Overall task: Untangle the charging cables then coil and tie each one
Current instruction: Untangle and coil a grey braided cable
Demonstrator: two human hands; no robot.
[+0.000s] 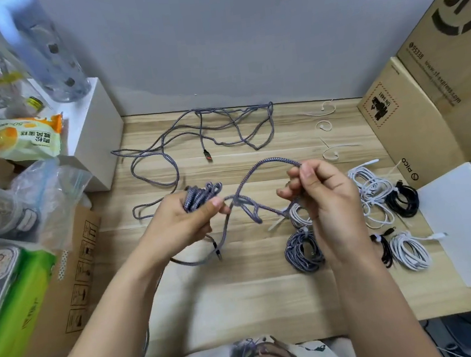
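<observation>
Left hand (186,221) grips folded grey cable (201,195) at worktop (240,294) centre; right hand (323,195) pinches its loop. Loose cable (223,127) at 12 o'clock, tied coils (377,210) at 3.

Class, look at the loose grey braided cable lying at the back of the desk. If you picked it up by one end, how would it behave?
The loose grey cable would probably hang limp, since it lies in wandering bends on the desk. Its crossing loops look apt to snag into knots. The bundle gripped by the left hand suggests it folds easily.
</observation>
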